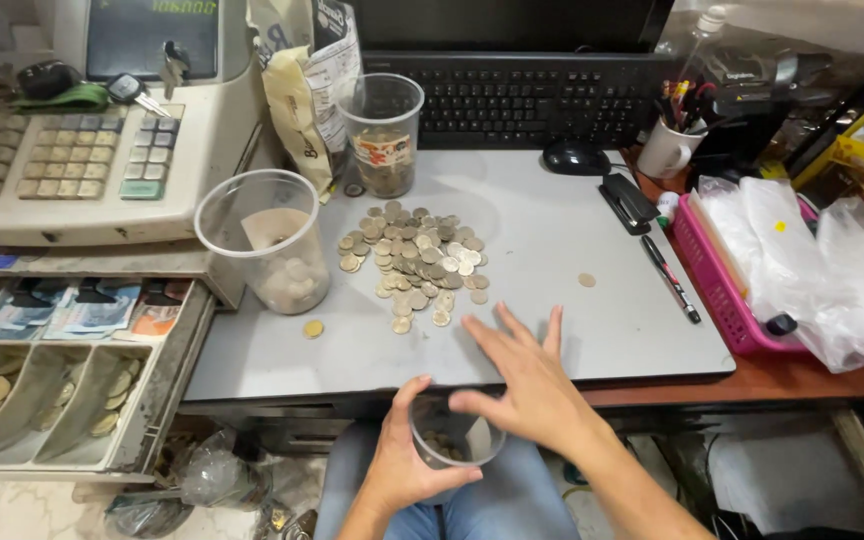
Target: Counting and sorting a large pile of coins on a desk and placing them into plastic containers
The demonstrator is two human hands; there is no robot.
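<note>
While your left hand (404, 462) grips a clear plastic cup (449, 445) of coins at the lower centre, below the desk edge, your right hand (519, 375) hovers above it, fingers spread and empty, near the coin pile (414, 263) on the grey mat (572, 240).

Even, fairly bright overhead light falls on the grey tabletop (572, 250), casting only soft shadows. The outstretched right hand (522, 375) at lower centre is slightly motion-blurred, and straight edges bow near the frame's corners, where it darkens.
</note>
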